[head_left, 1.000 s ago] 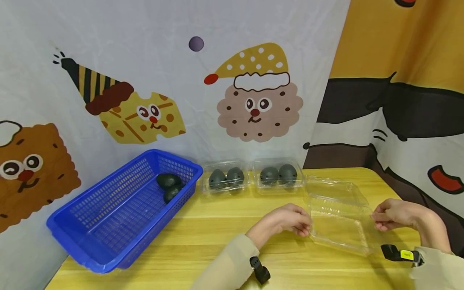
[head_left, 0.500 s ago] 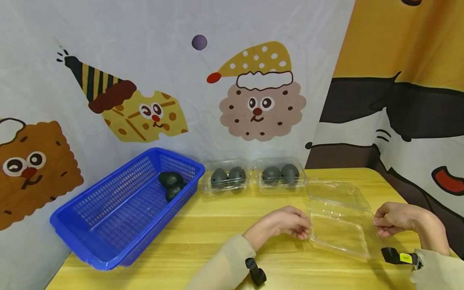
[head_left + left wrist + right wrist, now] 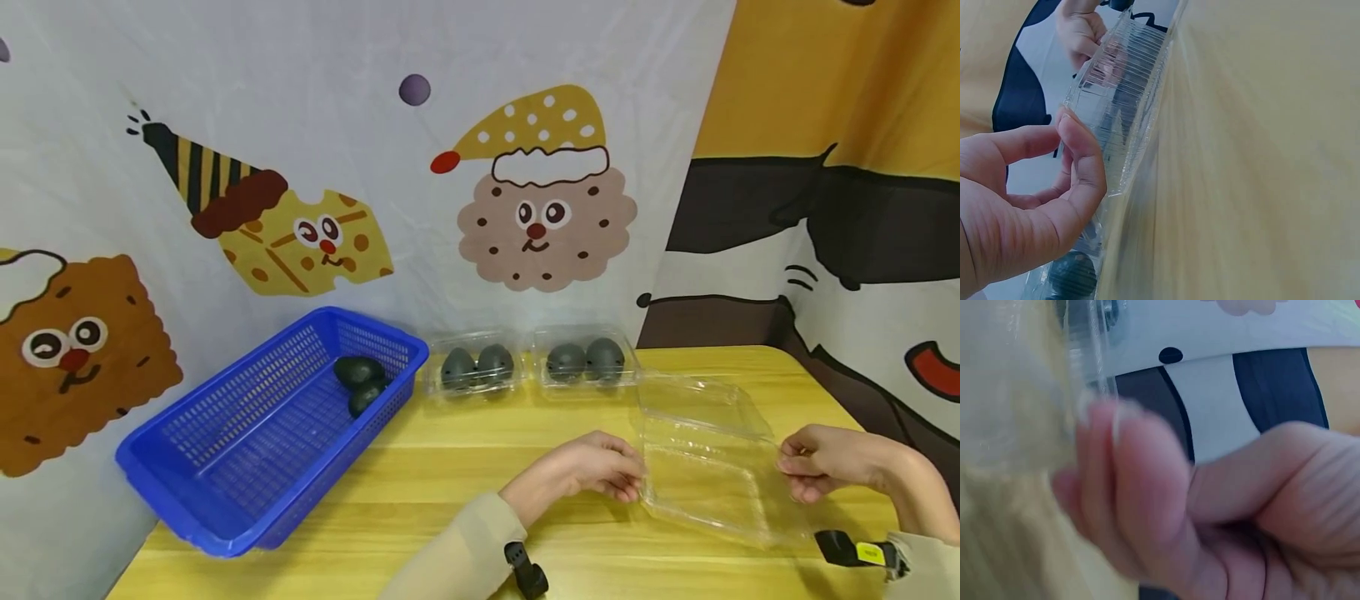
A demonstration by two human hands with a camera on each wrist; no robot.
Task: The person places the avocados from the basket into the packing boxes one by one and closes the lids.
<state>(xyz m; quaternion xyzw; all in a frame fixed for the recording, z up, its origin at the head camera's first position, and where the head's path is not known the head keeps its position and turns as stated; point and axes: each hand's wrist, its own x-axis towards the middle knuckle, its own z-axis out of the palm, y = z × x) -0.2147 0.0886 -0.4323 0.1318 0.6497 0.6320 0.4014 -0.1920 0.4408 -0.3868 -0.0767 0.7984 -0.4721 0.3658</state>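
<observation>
Clock positions are read in the head view about the open clear container [image 3: 701, 483], with 12 o'clock pointing away from the person. The open clear container lies at the right of the desk [image 3: 420, 517], its two hinged halves spread; nothing lies inside. The left hand [image 3: 585, 467] pinches its edge at 9 o'clock between thumb and fingers. The right hand [image 3: 834, 460] pinches the opposite edge at 3 o'clock. Whether the near side touches the desk cannot be told.

Two filled containers stand toward 10 o'clock: the near filled container [image 3: 553, 390] and the far filled container [image 3: 435, 385], each holding two dark green fruits. The blue basket [image 3: 247, 454] stands at 9 o'clock with two loose fruits [image 3: 358, 372] at its far right corner.

Probable faults and causes:
- Bent or creased wall: both hands squeezing inward on thin plastic.
- Raised half falling shut: uneven pull at the edges, or a weak hinge.
- Near filled container displaced: the open clear container being pushed toward 10 o'clock, where the gap looks small.
- Edge slipping free: fingertip-only contact on smooth plastic.
</observation>
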